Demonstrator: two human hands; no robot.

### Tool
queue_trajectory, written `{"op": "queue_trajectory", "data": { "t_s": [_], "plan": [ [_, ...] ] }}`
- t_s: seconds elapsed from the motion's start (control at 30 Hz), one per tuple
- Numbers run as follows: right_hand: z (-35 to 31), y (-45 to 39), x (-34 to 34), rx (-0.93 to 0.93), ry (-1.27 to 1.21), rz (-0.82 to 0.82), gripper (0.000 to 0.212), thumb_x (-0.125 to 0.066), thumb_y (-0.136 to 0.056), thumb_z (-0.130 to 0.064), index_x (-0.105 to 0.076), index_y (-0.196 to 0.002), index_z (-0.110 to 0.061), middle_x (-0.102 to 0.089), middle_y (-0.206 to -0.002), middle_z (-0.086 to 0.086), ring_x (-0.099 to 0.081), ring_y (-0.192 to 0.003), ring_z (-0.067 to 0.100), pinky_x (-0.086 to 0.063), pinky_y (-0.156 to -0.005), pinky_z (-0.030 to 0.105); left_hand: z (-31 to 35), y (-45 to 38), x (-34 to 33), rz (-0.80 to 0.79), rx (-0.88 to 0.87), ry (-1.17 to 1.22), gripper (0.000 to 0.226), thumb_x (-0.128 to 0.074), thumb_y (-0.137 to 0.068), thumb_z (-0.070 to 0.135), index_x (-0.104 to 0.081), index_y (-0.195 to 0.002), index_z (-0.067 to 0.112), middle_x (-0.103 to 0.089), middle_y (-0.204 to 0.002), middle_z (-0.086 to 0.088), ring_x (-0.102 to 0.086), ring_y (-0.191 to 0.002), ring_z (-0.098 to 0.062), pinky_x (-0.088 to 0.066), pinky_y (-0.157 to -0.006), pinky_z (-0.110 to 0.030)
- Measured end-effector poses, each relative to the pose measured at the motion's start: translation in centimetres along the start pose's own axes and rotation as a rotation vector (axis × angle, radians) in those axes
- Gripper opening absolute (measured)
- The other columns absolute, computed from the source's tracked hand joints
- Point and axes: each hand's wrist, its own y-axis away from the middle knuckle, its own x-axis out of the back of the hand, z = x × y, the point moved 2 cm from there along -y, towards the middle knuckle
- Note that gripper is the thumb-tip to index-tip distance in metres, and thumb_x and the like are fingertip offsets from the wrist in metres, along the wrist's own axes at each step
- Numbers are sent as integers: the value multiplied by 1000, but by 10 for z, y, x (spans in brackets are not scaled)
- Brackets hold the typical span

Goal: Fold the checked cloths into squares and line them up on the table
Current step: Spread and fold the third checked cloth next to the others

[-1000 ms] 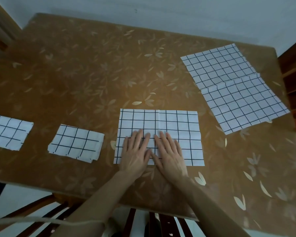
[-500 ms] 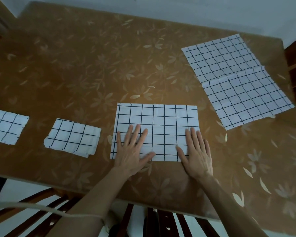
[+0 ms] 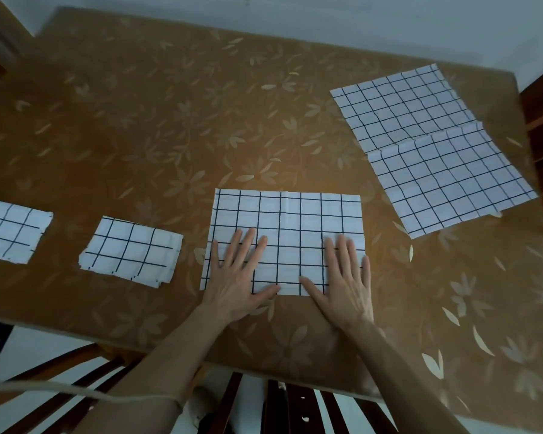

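Head view: brown surface (image 3: 138, 126) with pale flower print, white wall behind, dark chair slats below its near edge. Item 1, half-folded checked cloth (image 3: 287, 220), a wide rectangle at 6 o'clock near the front edge, lying flat. Item 2, left hand (image 3: 237, 277), fingers straight and spread, palm pressing the cloth's near left part. Item 3, right hand (image 3: 345, 277), likewise flat and spread, pressing the near right part; neither hand grips anything. Item 4, folded square (image 3: 132, 250) at 8 o'clock, edges slightly ragged and layers offset. Item 5, second folded square (image 3: 11, 230) at 9 o'clock, cut by the frame edge. Item 6, unfolded checked cloths (image 3: 433, 148) at 2 o'clock, open and overlapping, reaching close to the surface's right edge. Judged step: smoothing before the next fold. Risk: if the layers creep under uneven pressure, corners will miss and the square will come out skewed, like item 4; dragging may also shift it out of the row.
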Motion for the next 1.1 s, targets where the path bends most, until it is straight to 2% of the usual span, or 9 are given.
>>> {"op": "queue_trajectory", "data": {
  "t_s": [0.27,0.37,0.43,0.5,0.6,0.73,0.9,1.0,1.1],
  "plan": [
    [9,3,10,-32,-105,9,88,-33,-99,-74,3,-165,-28,5,-173,-3,11,-159,15,0,-129,45,0,0,4,-26,-11,-61,99,-22,-86,90,3,-163,33,14,-171,-3,19,-156,-26,6,-123,-62],
    [13,0,21,-117,-266,112,76,-43,-104,-58,-16,-164,-20,-17,-171,3,-12,-158,22,-20,-127,46,4,-3,6,8,-24,-49,94,-33,-89,81,-10,-164,29,7,-172,-8,11,-158,-28,0,-123,-63],
    [16,-5,30,-250,-342,208,71,-50,-104,-48,-26,-161,-13,-37,-160,12,-33,-147,33,-33,-117,48,13,-4,8,54,-78,-40,85,-39,-92,71,-22,-162,25,-7,-172,-6,-4,-158,-27,-9,-123,-61],
    [19,-12,38,-381,-396,237,71,-57,-102,-42,-28,-158,-8,-51,-143,19,-44,-132,38,-38,-110,50,24,-6,7,70,-118,-50,75,-35,-97,64,-25,-161,26,-17,-170,-2,-18,-155,-26,-17,-124,-55],
    [22,-23,50,-522,-454,144,77,-62,-99,-42,-26,-158,-9,-49,-141,21,-45,-129,40,-40,-106,51,39,-9,4,51,-126,-69,67,-34,-100,57,-28,-160,27,-28,-166,-3,-28,-150,-29,-21,-124,-50],
    [24,-36,60,-664,-462,-75,76,-67,-93,-52,-35,-145,-7,-50,-141,17,-45,-132,39,-43,-99,51,45,-10,4,23,-77,-78,66,-36,-98,55,-31,-158,27,-28,-166,-5,-28,-150,-30,-23,-123,-52],
    [28,-45,60,-722,-576,-163,76,-72,-90,-46,-41,-146,-6,-47,-146,17,-36,-140,39,-32,-116,49,49,-9,9,5,-60,-92,67,-36,-97,54,-29,-158,27,-27,-166,-5,-26,-151,-30,-20,-124,-51],
    [25,-43,60,-725,-699,-114,63,-75,-88,-42,-45,-132,-9,-57,-133,14,-53,-123,38,-45,-107,55,49,-9,10,12,-63,-96,67,-37,-96,54,-30,-156,26,-29,-165,-5,-28,-150,-30,-21,-124,-50],
    [21,-40,66,-732,-831,-51,54,-77,-88,-37,-45,-124,-12,-61,-116,7,-58,-101,29,-54,-93,50,49,-10,11,21,-62,-94,70,-40,-95,55,-31,-156,22,-34,-162,-3,-33,-147,-29,-27,-122,-50]
  ]
}}
